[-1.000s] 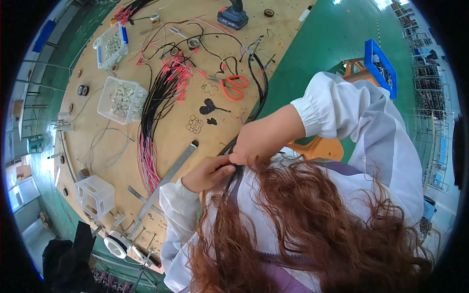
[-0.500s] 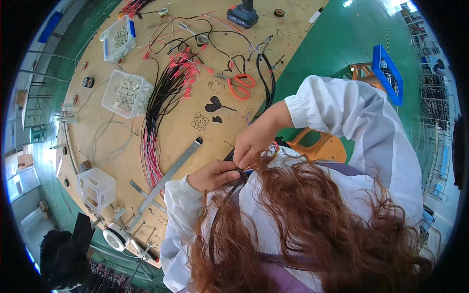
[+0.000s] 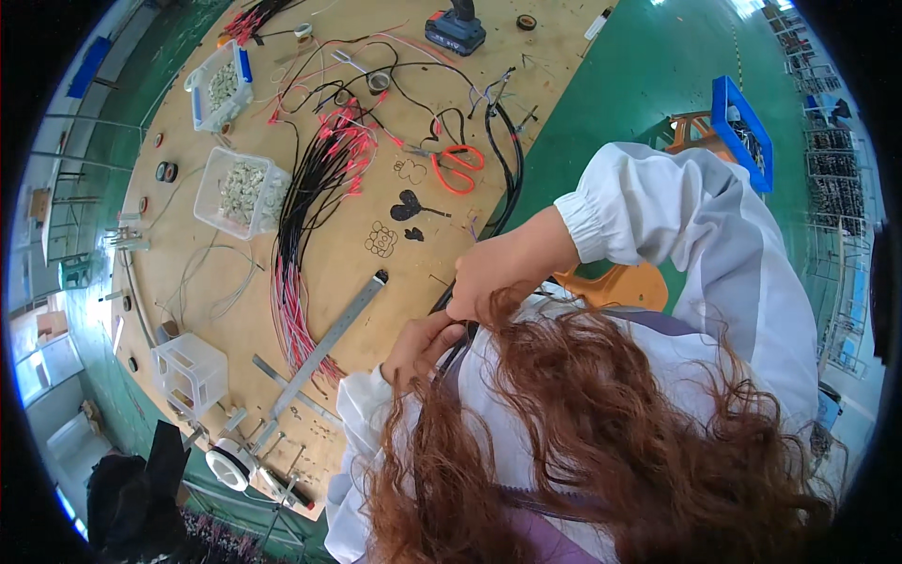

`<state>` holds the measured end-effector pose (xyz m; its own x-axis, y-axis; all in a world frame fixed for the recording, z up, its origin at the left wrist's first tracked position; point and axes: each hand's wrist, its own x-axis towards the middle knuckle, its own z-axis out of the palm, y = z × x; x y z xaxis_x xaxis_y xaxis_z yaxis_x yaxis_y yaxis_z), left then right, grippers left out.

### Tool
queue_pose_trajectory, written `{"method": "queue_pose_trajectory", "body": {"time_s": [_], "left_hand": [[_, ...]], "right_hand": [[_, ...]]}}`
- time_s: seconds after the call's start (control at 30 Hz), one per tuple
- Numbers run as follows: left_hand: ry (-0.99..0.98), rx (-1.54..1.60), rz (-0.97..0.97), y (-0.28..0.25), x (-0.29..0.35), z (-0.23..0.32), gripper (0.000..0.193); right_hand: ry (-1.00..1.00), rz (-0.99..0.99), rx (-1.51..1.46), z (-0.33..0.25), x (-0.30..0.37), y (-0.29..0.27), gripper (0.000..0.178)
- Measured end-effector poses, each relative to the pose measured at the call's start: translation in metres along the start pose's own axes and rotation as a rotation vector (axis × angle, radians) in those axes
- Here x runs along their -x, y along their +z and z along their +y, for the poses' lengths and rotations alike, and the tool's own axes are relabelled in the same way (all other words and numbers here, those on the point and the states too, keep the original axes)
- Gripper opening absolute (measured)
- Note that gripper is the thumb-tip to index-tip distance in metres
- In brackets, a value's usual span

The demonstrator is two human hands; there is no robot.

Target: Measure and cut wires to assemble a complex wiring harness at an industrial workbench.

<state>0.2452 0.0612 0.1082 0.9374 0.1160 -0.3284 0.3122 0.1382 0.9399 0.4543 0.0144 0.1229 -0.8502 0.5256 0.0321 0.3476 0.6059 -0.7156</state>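
Observation:
Close in front of my body, both hands are closed around a black cable (image 3: 444, 298). The thumb and fingers of my left hand (image 3: 415, 346) pinch it from the left. My right hand (image 3: 500, 271) is bent over it from above, its fingertips meeting the left ones. Hair covers part of the grip, so the exact spot held is hidden. From the hands the cable runs up along the table's right edge. Orange-handled scissors (image 3: 458, 169) lie beyond my hands. A bundle of black wires (image 3: 299, 209) with red ends is spread to the left.
Two clear bins (image 3: 214, 202) (image 3: 199, 111) of small pale parts stand on the left of the table. Nearer are an empty clear box (image 3: 191, 376) and a metal ruler (image 3: 329, 334). A cordless drill (image 3: 456, 33) stands at the far edge. An orange stool (image 3: 625, 287) is at the right.
My left hand has shifted a little right and curled tighter against the right one. Coloured wires seen beside my right hand are now hidden. The view has shifted slightly.

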Motion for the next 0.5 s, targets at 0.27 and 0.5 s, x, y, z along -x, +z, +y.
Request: {"method": "queue_pose_trajectory", "body": {"time_s": [0.27,0.5], "left_hand": [[0.214,-0.761,0.192,0.005,0.003,-0.008,0.022],[0.149,-0.67,0.517,0.002,-0.005,0.003,0.019]], "right_hand": [[0.139,0.3,-0.863,-0.009,0.01,0.033,0.02],[0.805,0.597,-0.127,0.142,0.041,0.038,0.024]]}}
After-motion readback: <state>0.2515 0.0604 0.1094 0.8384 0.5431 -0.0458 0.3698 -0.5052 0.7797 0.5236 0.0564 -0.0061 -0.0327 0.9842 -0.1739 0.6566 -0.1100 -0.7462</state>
